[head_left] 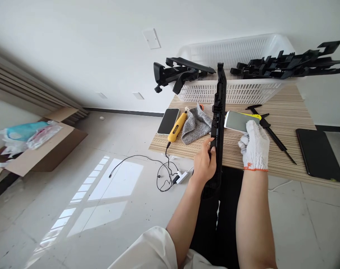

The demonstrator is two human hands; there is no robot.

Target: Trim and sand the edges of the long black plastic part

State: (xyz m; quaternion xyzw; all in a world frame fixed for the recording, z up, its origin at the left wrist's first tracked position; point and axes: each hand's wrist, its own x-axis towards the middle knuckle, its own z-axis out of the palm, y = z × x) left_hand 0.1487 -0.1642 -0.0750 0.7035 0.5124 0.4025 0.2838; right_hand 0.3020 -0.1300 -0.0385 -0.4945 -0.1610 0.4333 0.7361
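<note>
From the head camera, the bare left hand (205,162) is closing its grip around the lower part of a long black plastic rail (218,123), fingers wrapping its near edge while the rail is standing nearly upright, its top end reaching up in front of the white basket (237,91) and its lower end hanging below the worktop (284,119) edge. The gloved right hand (254,147), wearing a white knit glove, is hovering just beside the rail on its right, fingers curling loosely and holding nothing that can be made out. Behind that hand a phone (238,121) is lying face up on the worktop, with thin black strips (270,132) just to its right and a dark tablet (319,155) well apart near the right edge. Left of the rail, a grey glove (195,127) is lying crumpled beside a yellow electric screwdriver (177,127) and a second phone (168,121). More black plastic parts (287,63) are resting across the basket rim. A cardboard box (43,145) is sitting on the floor at far left.
</note>
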